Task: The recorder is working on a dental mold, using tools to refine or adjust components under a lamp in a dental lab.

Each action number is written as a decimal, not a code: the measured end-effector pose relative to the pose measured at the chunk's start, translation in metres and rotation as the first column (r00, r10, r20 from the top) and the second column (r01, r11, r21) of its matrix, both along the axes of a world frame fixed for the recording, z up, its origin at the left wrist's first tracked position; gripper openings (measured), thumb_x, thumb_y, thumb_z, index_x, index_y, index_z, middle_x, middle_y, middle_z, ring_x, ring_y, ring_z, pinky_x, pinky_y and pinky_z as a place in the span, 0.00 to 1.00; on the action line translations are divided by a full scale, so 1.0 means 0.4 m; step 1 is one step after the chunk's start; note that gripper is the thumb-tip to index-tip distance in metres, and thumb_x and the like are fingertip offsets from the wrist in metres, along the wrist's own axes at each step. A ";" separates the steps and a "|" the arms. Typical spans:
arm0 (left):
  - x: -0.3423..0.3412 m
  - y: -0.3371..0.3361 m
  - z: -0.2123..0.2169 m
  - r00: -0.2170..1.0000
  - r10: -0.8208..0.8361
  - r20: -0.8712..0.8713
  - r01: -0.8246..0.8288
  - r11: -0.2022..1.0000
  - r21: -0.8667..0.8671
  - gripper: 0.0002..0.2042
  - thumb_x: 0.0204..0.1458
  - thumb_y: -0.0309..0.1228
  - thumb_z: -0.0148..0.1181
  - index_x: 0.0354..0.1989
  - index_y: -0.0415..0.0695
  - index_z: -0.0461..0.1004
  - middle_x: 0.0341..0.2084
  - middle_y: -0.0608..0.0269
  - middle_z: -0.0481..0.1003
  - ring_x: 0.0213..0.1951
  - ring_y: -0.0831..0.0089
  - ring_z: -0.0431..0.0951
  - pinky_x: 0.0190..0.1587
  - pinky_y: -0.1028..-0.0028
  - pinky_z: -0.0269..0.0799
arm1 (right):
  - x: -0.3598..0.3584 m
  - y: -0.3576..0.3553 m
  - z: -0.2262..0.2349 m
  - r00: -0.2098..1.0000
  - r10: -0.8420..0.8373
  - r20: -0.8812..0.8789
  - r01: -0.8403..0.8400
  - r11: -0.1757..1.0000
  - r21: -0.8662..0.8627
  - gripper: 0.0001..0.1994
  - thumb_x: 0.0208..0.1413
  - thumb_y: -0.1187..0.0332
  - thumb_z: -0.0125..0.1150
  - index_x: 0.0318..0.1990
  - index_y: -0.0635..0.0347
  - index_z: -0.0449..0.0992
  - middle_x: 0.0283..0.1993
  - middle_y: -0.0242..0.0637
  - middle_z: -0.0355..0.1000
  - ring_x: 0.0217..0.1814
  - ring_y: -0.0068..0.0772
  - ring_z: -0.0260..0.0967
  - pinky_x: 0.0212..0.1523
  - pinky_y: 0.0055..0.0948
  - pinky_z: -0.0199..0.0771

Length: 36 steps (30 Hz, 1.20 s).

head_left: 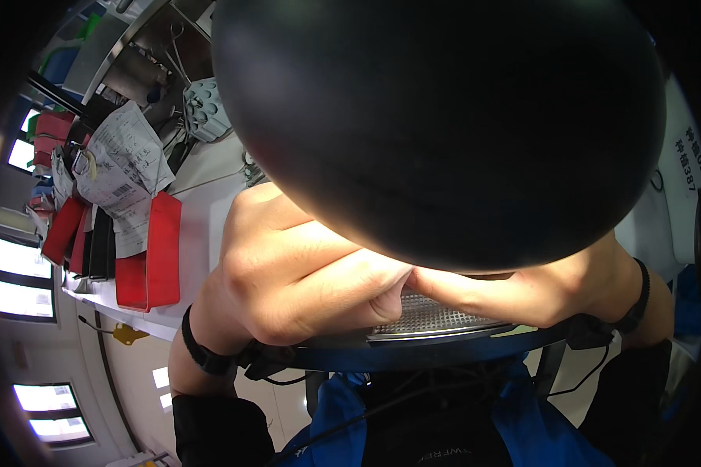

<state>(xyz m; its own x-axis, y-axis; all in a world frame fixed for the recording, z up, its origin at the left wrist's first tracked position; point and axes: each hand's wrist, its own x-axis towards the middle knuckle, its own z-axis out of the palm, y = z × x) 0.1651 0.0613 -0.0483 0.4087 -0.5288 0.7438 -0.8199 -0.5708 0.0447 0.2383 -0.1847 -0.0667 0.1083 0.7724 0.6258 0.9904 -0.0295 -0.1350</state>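
A big black rounded lamp head (444,140) fills the upper middle and covers most of the fingertips. My left hand (311,272) is closed under its lower edge, with fingers bent and the thumb pointing toward the other hand. From the other side my right hand (522,292) reaches in, its thumb nearly touching the left one. That hand looks closed too, but most of its fingers are behind the lamp. What either hand holds is hidden. Below both hands lies a perforated metal tray (436,319), partly covered by them. Bright light falls on the skin.
To the left stand a red bin (152,261) and a bundle of printed papers (125,159). Farther back is a grey-green tool holder (205,109) with holes, scissor-like handles beside it. A white printed surface (681,187) is at the right. A dark table edge (413,352) runs before me.
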 end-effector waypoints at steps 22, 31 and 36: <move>-0.045 0.007 0.033 0.981 0.158 -0.112 -0.123 0.956 0.266 0.16 0.36 0.20 0.70 0.36 0.51 0.89 0.34 0.64 0.85 0.38 0.69 0.86 0.48 0.70 0.81 | 0.000 -0.008 -0.001 1.000 -0.013 -0.008 0.013 1.000 -0.016 0.12 0.40 0.72 0.78 0.36 0.62 0.87 0.39 0.39 0.83 0.40 0.39 0.83 0.43 0.35 0.83; -0.052 -0.002 0.043 0.970 0.178 -0.167 -0.123 0.948 0.293 0.16 0.36 0.20 0.71 0.36 0.49 0.88 0.34 0.62 0.85 0.40 0.67 0.86 0.49 0.67 0.81 | 0.000 -0.008 -0.003 1.000 -0.015 -0.007 0.015 1.000 -0.021 0.12 0.41 0.71 0.78 0.36 0.61 0.87 0.39 0.38 0.83 0.40 0.38 0.83 0.42 0.34 0.83; -0.015 0.003 0.017 0.998 0.068 -0.010 -0.064 0.975 0.213 0.10 0.39 0.32 0.68 0.27 0.39 0.79 0.24 0.62 0.78 0.27 0.70 0.80 0.27 0.71 0.75 | -0.003 -0.004 -0.002 1.000 -0.013 -0.003 0.012 1.000 -0.017 0.12 0.41 0.71 0.78 0.36 0.61 0.87 0.39 0.38 0.83 0.39 0.38 0.83 0.41 0.34 0.83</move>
<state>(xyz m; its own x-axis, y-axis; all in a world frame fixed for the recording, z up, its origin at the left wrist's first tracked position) 0.1590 0.0625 -0.0414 0.4598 -0.6452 0.6102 -0.7801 -0.6218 -0.0696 0.2370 -0.1863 -0.0675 0.1201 0.7815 0.6122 0.9895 -0.0442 -0.1377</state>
